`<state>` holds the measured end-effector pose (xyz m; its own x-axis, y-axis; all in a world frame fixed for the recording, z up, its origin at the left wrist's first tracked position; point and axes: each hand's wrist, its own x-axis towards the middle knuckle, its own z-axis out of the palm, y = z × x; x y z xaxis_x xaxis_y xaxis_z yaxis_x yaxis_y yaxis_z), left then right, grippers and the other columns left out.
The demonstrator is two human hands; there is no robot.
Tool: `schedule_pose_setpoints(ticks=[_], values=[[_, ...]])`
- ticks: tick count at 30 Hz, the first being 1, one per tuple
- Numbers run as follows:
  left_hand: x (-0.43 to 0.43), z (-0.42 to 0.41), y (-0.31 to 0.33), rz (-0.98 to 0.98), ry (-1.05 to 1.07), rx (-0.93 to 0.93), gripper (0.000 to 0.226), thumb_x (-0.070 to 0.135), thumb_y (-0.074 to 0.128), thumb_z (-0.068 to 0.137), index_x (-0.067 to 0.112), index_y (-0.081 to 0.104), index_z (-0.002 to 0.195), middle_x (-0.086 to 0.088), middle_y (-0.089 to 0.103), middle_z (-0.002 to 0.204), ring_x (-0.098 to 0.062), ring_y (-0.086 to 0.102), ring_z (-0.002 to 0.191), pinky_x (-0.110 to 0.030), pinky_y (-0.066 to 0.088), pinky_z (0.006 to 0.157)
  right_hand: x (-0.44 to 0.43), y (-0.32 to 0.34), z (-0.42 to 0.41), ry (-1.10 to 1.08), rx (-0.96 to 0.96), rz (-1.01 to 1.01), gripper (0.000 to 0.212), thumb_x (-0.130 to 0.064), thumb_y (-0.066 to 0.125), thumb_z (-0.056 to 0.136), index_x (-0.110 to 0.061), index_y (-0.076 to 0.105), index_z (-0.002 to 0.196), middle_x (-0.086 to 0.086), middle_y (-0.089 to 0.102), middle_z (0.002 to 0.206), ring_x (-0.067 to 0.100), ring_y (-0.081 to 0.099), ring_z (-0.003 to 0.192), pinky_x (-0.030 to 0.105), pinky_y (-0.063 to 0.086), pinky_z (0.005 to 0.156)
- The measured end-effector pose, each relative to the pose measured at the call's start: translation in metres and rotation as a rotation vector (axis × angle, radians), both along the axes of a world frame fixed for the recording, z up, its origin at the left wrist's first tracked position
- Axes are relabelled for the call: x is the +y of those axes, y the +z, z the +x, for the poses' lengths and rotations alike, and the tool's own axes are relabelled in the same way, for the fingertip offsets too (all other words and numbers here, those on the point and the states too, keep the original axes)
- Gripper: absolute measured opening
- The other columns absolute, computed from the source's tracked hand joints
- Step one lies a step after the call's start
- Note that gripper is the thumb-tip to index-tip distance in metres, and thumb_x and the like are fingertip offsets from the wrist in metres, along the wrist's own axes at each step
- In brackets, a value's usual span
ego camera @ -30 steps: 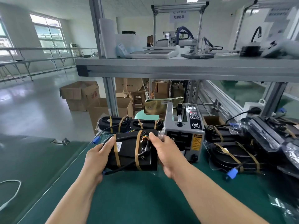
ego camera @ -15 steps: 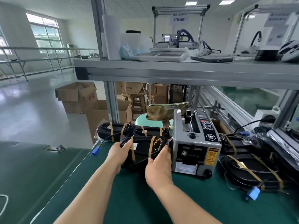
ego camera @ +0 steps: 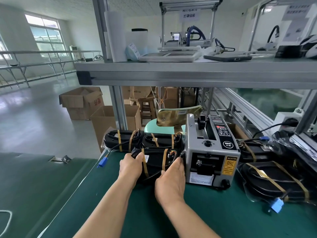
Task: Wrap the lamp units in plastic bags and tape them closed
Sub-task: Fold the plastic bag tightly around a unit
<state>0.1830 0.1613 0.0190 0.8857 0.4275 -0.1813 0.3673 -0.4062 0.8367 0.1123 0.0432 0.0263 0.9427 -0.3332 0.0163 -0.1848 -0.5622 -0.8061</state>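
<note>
A black lamp unit [ego camera: 155, 159] in a clear bag with tan tape bands lies on the green table [ego camera: 197, 212], just left of the grey tape dispenser [ego camera: 210, 152]. My left hand [ego camera: 131, 166] grips its left end, thumb over the top. My right hand [ego camera: 171, 179] grips its right end, fingers reaching up beside the dispenser. Two more wrapped units [ego camera: 142, 140] lie in a row behind it at the table's far edge.
Several bagged lamp units [ego camera: 274, 179] with blue connectors are piled right of the dispenser. A metal shelf [ego camera: 197, 71] hangs overhead. Cardboard boxes [ego camera: 82, 102] and a stool stand on the floor beyond the table. Another green table [ego camera: 34, 177] lies to the left.
Both hands have carried the wrapped unit away from me and set it down on the table beside the dispenser, in front of the two earlier units.
</note>
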Motion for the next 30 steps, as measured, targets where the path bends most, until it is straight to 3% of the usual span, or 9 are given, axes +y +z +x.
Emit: schedule_pose_setpoints(ticks=[2,6,9,13,16,20,24,26,30], values=[[-0.003,-0.001,0.000,0.030,0.015,0.021,0.051,0.047,0.046,0.098,0.011,0.050,0.134,-0.014,0.053,0.131,-0.034,0.056,0.108,-0.039,0.046,0.085,0.001,-0.002,-0.002,0.000,0.003,-0.021,0.075,-0.003,0.047,0.098,-0.004,0.001,0.158,0.011,0.011,0.167,0.022,0.013,0.154,0.029,0.012,0.124],[-0.011,-0.003,0.004,0.183,0.057,0.127,0.055,0.049,0.042,0.100,0.011,0.046,0.139,-0.014,0.039,0.145,-0.035,0.040,0.132,-0.049,0.036,0.107,0.000,-0.003,-0.005,0.026,-0.034,-0.047,0.072,0.000,0.039,0.100,-0.004,-0.004,0.158,0.011,0.001,0.168,0.021,0.003,0.155,0.029,0.004,0.124],[-0.015,-0.005,0.009,0.264,0.064,0.133,0.051,0.048,0.042,0.100,0.014,0.048,0.138,-0.011,0.036,0.146,-0.031,0.033,0.135,-0.048,0.029,0.108,0.000,0.001,-0.008,0.081,-0.106,-0.143,0.067,0.003,0.030,0.102,-0.004,-0.005,0.158,0.010,-0.014,0.167,0.021,-0.006,0.155,0.030,-0.002,0.123],[-0.021,-0.008,0.012,0.343,0.048,0.132,0.048,0.041,0.039,0.101,0.014,0.049,0.139,-0.010,0.038,0.146,-0.030,0.034,0.135,-0.047,0.030,0.107,-0.004,0.015,-0.007,0.162,-0.070,-0.160,0.062,0.003,0.027,0.102,-0.002,0.002,0.158,0.007,-0.013,0.168,0.019,-0.002,0.155,0.028,0.004,0.123],[-0.026,-0.015,0.019,0.362,0.065,0.121,0.049,0.040,0.039,0.102,0.014,0.045,0.144,-0.010,0.036,0.150,-0.030,0.032,0.138,-0.047,0.029,0.110,-0.013,0.030,-0.012,0.233,-0.002,-0.173,0.067,0.005,0.040,0.098,-0.002,0.009,0.158,0.008,-0.010,0.168,0.021,0.003,0.156,0.031,0.014,0.125],[-0.043,-0.041,0.043,0.321,0.042,-0.103,0.056,0.042,0.046,0.101,0.018,0.037,0.150,-0.008,0.031,0.156,-0.030,0.028,0.143,-0.049,0.024,0.114,-0.030,0.052,-0.034,0.321,-0.028,-0.149,0.050,-0.005,0.056,0.094,-0.005,0.041,0.142,0.006,0.017,0.165,0.023,0.023,0.151,0.036,0.032,0.117],[-0.083,-0.090,0.070,0.232,-0.061,-0.384,0.052,0.040,0.052,0.099,0.017,0.046,0.145,-0.008,0.039,0.151,-0.030,0.035,0.138,-0.046,0.029,0.111,-0.064,0.068,-0.067,0.270,-0.198,-0.054,0.026,-0.015,0.057,0.095,-0.012,0.059,0.121,0.001,0.055,0.131,0.022,0.053,0.123,0.030,0.044,0.099],[-0.108,-0.119,0.079,0.142,-0.133,-0.482,0.045,0.036,0.055,0.098,0.018,0.052,0.139,-0.005,0.044,0.143,-0.025,0.044,0.130,-0.039,0.036,0.108,-0.087,0.076,-0.087,0.233,-0.247,0.013,0.032,-0.017,0.057,0.095,-0.016,0.059,0.126,-0.003,0.058,0.131,0.016,0.054,0.121,0.023,0.041,0.099],[-0.161,-0.174,0.086,-0.005,-0.291,-0.575,0.025,0.028,0.057,0.097,0.027,0.062,0.122,0.009,0.055,0.121,0.001,0.055,0.100,-0.012,0.038,0.081,-0.136,0.086,-0.132,0.176,-0.288,0.111,0.035,-0.025,0.055,0.093,-0.028,0.061,0.128,-0.011,0.063,0.128,0.010,0.057,0.119,0.029,0.047,0.102]])
